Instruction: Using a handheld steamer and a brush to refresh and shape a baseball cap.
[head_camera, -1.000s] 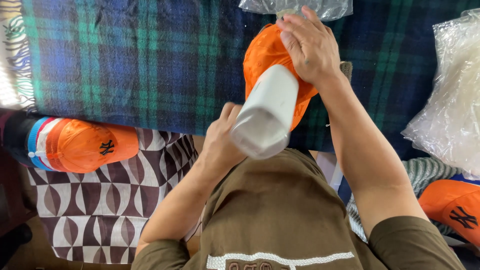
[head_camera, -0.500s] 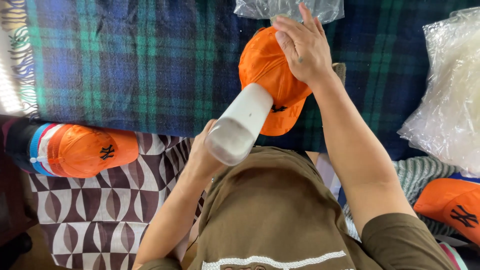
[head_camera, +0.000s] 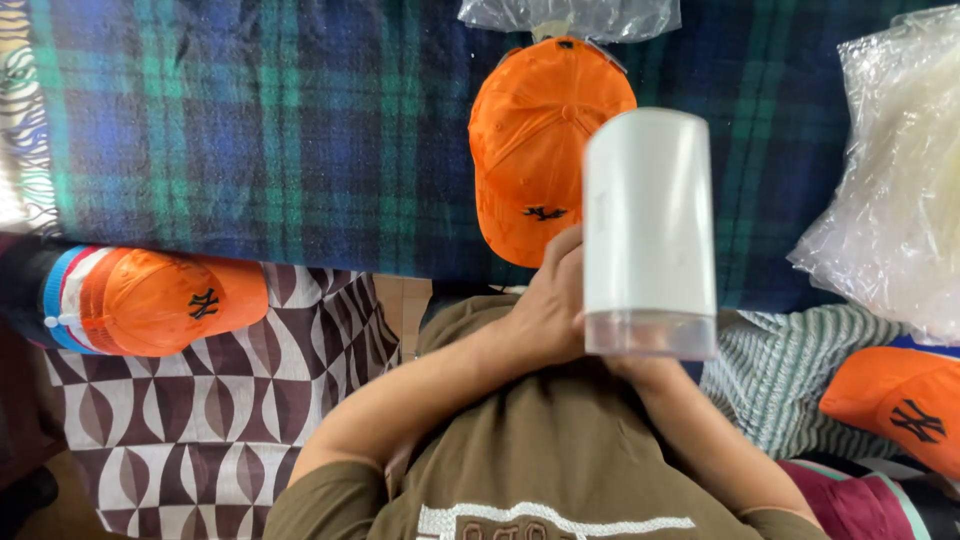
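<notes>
White cylinder — before orange cap

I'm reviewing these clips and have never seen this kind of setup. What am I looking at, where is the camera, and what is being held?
No machine here: a camera worn on a person's head looks down at their own arms. The left hand grips a white cylinder-shaped device with a clear end, held upright; the right hand is hidden behind it. Below lies a plaid blanket with an orange cap on it. Another orange cap sits at the left, a third at the right, plus clear plastic bags.
</notes>
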